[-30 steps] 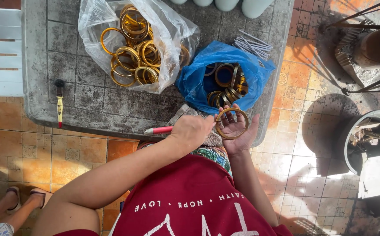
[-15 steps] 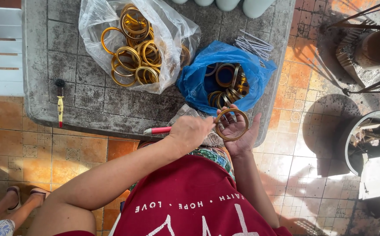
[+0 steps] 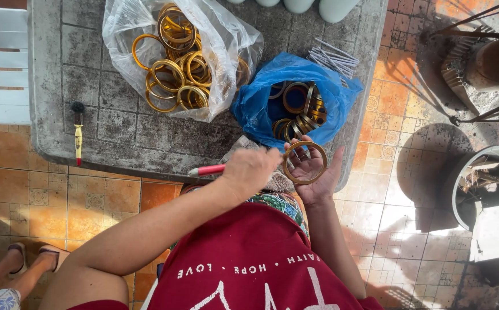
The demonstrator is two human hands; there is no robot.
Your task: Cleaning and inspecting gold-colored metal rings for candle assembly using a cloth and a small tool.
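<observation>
The view is upside down, so the person's own left hand point(image 3: 248, 172) shows toward the left of the picture and the right hand point(image 3: 316, 172) toward the right. The right hand lies palm up with its fingers spread, and a gold ring point(image 3: 305, 162) rests upright against those fingers, just past the edge of the grey stone tabletop point(image 3: 54, 80). The left hand is curled shut around a red-handled tool point(image 3: 206, 170); the handle sticks out behind the fist, while the working end is hidden where the knuckles meet the ring. A crumpled cloth point(image 3: 243, 146) lies at the tabletop edge, just beside that fist.

On the tabletop, close above the hands, a blue plastic bag point(image 3: 261, 106) sits open with more rings piled inside. Beside it, a clear plastic bag point(image 3: 226, 51) holds a larger heap of gold rings point(image 3: 175, 74). Near the far edge a bundle of thin grey rods point(image 3: 332, 57) lies next to the blue bag. Well apart, toward the tabletop's other side, a small brush with a yellow handle point(image 3: 78, 132) lies alone. On the tiled floor off to the side stands a round bucket point(image 3: 479, 183) with scraps in it.
</observation>
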